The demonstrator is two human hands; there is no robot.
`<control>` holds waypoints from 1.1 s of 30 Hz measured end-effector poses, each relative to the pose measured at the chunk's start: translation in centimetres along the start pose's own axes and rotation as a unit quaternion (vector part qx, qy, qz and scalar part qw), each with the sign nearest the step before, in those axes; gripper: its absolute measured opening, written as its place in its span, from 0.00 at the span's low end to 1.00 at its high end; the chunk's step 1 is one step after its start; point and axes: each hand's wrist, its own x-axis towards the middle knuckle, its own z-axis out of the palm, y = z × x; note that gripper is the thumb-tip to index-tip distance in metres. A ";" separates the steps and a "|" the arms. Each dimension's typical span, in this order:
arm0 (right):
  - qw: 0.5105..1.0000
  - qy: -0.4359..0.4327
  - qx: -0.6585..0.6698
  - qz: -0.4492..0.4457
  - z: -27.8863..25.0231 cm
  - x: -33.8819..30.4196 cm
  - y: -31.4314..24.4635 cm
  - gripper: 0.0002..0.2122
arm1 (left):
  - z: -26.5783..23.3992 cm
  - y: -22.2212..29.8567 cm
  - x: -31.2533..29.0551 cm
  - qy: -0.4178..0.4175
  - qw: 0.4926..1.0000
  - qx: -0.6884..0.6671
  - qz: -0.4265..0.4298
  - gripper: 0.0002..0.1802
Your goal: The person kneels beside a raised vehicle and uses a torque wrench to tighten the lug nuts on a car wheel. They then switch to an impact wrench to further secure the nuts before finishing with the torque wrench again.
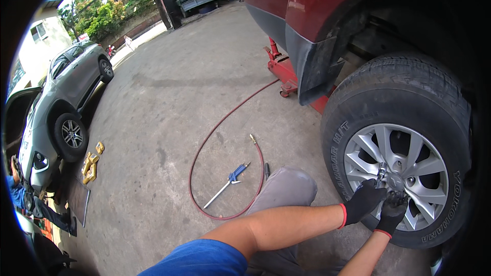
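Note:
At the lower right, both my hands wear black gloves with red cuffs and are in front of the silver alloy wheel (364, 159). My left hand (363, 202) is closed around a shiny chrome socket tool (381, 171), which points up across the spokes beside the hub. Just right of it and slightly lower, my right hand (393, 213) has its fingers curled by the lower part of the hub; what they hold is hidden. A black tyre (341, 156) surrounds the wheel, under the dark red car's wheel arch (348, 0).
A red floor jack (284, 74) stands behind the mudguard. On the concrete lie a red air hose (190, 174), a blue air blow gun (236, 174) and a dark rod-like tool (267, 170). Far left are a grey car (76, 74), yellow containers (90, 167) and another person (30, 194).

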 end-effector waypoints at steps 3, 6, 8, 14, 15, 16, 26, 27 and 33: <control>0.997 0.072 0.026 -0.017 0.6 0.4 0.5 0.10 | -0.1 0.3 -0.1 -0.003 1.000 -0.001 -0.005 0.09; 0.972 0.230 0.035 -0.042 2.1 0.5 0.9 0.11 | -0.2 0.6 -0.2 -0.004 1.000 -0.003 -0.011 0.10; 0.977 0.200 0.068 -0.026 2.5 0.3 0.7 0.10 | -0.2 0.7 -0.3 0.002 1.000 0.002 -0.014 0.10; 0.979 0.199 -0.032 0.008 0.8 0.1 -1.0 0.10 | -0.1 0.6 -0.4 0.013 1.000 -0.006 -0.015 0.10; 0.994 0.099 -0.041 0.017 0.7 0.1 -1.1 0.10 | -0.1 0.6 -0.4 0.012 1.000 -0.007 -0.015 0.10; 0.998 -0.027 -0.033 0.040 0.8 0.2 -1.2 0.10 | -0.2 0.7 -0.4 0.014 1.000 -0.003 -0.015 0.10; 0.937 0.339 0.064 0.046 3.5 0.3 -0.9 0.13 | 0.0 1.6 -1.0 0.016 0.999 0.024 -0.031 0.10; 0.944 0.319 0.077 0.042 3.1 0.5 -1.1 0.13 | 0.0 1.5 -1.0 0.021 0.999 0.016 -0.020 0.10; 0.964 0.239 0.112 0.042 2.6 0.3 -0.5 0.15 | -0.1 0.9 -0.5 0.006 1.000 0.021 0.009 0.11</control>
